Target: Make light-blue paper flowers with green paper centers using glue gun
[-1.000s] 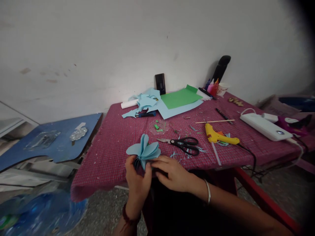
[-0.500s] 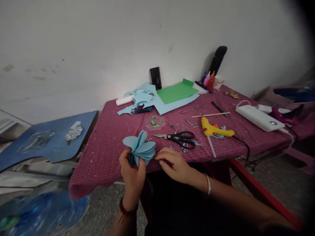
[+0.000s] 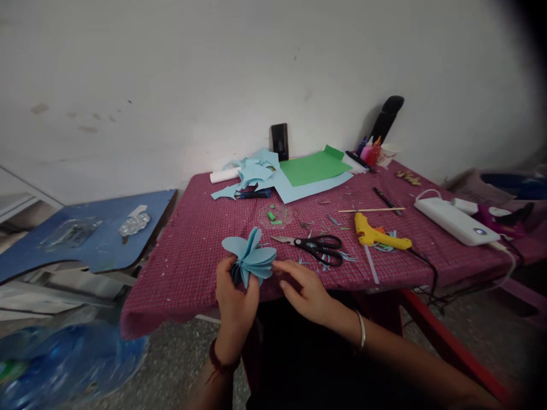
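Observation:
A light-blue folded paper flower [image 3: 251,257] is held at the near edge of a table under a red checked cloth [image 3: 200,239]. My left hand [image 3: 235,302] is closed round the flower's base from below. My right hand [image 3: 304,289] rests just to the right of it, fingers loosely spread and pointing at the petals, holding nothing. Black-handled scissors [image 3: 317,248] lie a little beyond my right hand, with small paper scraps around them.
A yellow glue gun [image 3: 378,236] with a black cord lies to the right, past it a wooden stick [image 3: 370,210] and a white power strip [image 3: 455,220]. Blue and green paper sheets [image 3: 314,168] lie at the back by the wall. A blue board [image 3: 92,236] sits left.
My right hand has let go of the flower and drawn slightly to the right; my left hand alone keeps holding it. The view shifted a little.

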A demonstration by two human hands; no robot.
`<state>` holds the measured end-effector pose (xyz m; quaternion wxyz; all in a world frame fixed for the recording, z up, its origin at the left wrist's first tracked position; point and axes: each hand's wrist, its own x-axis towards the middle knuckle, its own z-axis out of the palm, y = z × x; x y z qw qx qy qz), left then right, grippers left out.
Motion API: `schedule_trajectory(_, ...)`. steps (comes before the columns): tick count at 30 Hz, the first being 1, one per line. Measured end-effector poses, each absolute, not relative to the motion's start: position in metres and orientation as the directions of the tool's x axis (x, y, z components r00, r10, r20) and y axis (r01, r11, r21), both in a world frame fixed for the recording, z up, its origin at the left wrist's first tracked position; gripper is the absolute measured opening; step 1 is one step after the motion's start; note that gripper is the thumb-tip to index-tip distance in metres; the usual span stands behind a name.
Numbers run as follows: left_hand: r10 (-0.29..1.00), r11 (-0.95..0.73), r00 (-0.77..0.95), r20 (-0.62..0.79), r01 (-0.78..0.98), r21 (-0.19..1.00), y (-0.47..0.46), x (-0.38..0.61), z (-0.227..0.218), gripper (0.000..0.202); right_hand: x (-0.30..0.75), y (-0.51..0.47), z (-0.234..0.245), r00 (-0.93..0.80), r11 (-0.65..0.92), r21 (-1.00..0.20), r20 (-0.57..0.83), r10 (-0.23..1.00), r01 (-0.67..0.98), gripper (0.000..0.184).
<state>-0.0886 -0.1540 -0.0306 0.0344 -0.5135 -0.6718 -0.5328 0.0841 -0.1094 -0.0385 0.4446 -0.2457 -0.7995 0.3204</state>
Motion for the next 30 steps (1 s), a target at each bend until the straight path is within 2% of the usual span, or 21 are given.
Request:
schedule_trajectory(8, 0.683, -0.095, -0.47, 0.56, 0.703, 0.705, -0.154, -0.086, -0.029, 0.043, 0.083, -0.111, -0.033, -0.513, 0.681, -0.724, 0.546, 0.662, 0.109, 0.039)
schedule_trajectory(13, 0.684, -0.123, -0.456, 0.569, 0.698, 0.706, -0.155, -0.085, -0.028, 0.041, 0.083, -0.113, -0.028, -0.535, 0.728, -0.673, 0.569, 0.624, 0.133, 0.04)
schedule_trajectory(22, 0.675, -0.104, -0.463, 0.574, 0.71, 0.696, -0.153, -0.088, -0.028, 0.044, 0.086, -0.119, -0.028, -0.479, 0.77, -0.546, 0.607, 0.635, 0.33, 0.037)
schedule_trajectory(27, 0.688, -0.079, -0.475, 0.549, 0.702, 0.708, -0.154, -0.088, -0.026, 0.045, 0.086, -0.118, -0.025, -0.512, 0.773, -0.56, 0.589, 0.625, 0.298, 0.037)
schedule_trajectory(30, 0.68, -0.078, -0.476, 0.558, 0.71, 0.7, -0.154, -0.088, -0.027, 0.045, 0.085, -0.117, -0.024, -0.522, 0.778, -0.569, 0.593, 0.613, 0.268, 0.03)
